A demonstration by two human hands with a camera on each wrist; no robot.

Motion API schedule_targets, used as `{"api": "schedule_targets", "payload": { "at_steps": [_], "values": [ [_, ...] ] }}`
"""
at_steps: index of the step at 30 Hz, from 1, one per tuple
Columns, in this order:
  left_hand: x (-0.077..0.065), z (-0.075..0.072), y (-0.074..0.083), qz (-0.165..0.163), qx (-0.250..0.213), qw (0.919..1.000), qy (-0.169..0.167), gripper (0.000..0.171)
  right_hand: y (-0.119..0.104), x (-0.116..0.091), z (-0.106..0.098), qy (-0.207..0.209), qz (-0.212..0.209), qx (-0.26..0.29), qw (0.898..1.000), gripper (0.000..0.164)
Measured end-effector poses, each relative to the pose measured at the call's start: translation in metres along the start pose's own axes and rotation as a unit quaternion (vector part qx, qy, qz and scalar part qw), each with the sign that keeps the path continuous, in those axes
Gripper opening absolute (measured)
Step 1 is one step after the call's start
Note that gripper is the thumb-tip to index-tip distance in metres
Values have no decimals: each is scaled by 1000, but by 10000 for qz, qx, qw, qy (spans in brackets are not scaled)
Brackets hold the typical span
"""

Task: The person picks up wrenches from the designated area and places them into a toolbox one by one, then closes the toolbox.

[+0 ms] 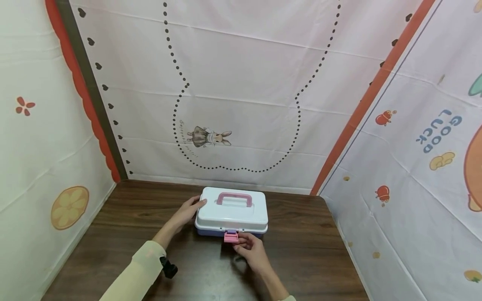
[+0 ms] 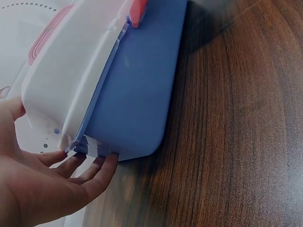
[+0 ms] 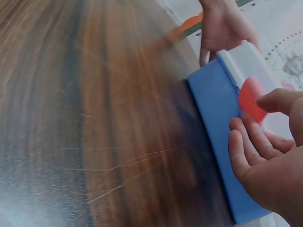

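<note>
A plastic storage box [image 1: 232, 212] with a white lid, a blue base and a pink carrying handle [image 1: 235, 195] stands on the table, lid down. My left hand [image 1: 189, 212] rests against its left end; in the left wrist view the thumb lies on the lid [image 2: 66, 56] and the fingertips touch the end near the blue base [image 2: 135, 85]. At the front, my right hand [image 1: 251, 249] pinches the pink latch [image 1: 231, 237] between thumb and fingers. The latch is swung outward from the front. Inside the box nothing can be seen.
Dark wood-grain table [image 1: 301, 259] lies under the box. Printed white cloth [image 1: 241, 125] hangs behind it and on both sides. A black strap piece [image 1: 168, 267] sits at the left sleeve's cuff.
</note>
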State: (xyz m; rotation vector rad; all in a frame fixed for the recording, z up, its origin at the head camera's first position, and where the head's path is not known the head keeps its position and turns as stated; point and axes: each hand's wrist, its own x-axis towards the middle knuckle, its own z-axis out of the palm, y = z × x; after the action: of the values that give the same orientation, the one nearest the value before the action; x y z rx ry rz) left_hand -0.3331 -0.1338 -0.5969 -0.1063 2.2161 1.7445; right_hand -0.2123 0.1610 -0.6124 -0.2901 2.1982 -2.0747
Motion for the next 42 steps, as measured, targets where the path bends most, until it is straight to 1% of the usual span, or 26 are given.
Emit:
{"api": "schedule_targets", "payload": {
  "at_steps": [3,7,10,15,18,21,24,27,30,33,35,38,40,42],
  "values": [
    [-3,0,0,-8,-106,9999,-1,93,-2,2,-1,21,130,230,9996,40],
    [-6,1,0,60,-151,9998,-59,92,-2,5,2,301,451,396,9977,39],
    [-6,1,0,91,-224,9997,-78,93,-2,7,5,516,709,298,9957,40],
    [-3,1,-1,94,-234,9997,-54,94,-2,13,12,689,1119,222,9911,60],
    [-2,1,-3,81,-198,9998,-53,95,-3,16,17,864,1251,138,9883,67],
    [-1,1,-4,85,-199,9998,-41,96,-6,16,21,1047,1344,-83,9853,70],
    [-1,2,-3,100,-176,9998,-39,96,-6,15,22,1134,1406,-329,9830,69],
    [-2,2,-1,122,-145,9998,-48,96,-3,14,21,1104,1477,-520,9815,70],
    [-1,2,-1,128,-139,9998,-58,95,-1,15,20,1008,1572,-520,9810,70],
    [0,2,-1,126,-134,9998,-56,95,0,18,19,893,1696,-225,9812,68],
    [0,1,-1,126,-121,9998,-40,96,-1,20,19,834,1819,159,9796,66],
    [1,1,-1,164,-49,9999,-18,97,1,22,20,770,2071,743,9725,68],
    [0,1,-2,227,50,9997,30,97,2,22,21,704,2171,983,9686,69],
    [0,2,-3,330,253,9991,109,96,4,22,21,627,2218,1108,9667,69]
  ]
}}
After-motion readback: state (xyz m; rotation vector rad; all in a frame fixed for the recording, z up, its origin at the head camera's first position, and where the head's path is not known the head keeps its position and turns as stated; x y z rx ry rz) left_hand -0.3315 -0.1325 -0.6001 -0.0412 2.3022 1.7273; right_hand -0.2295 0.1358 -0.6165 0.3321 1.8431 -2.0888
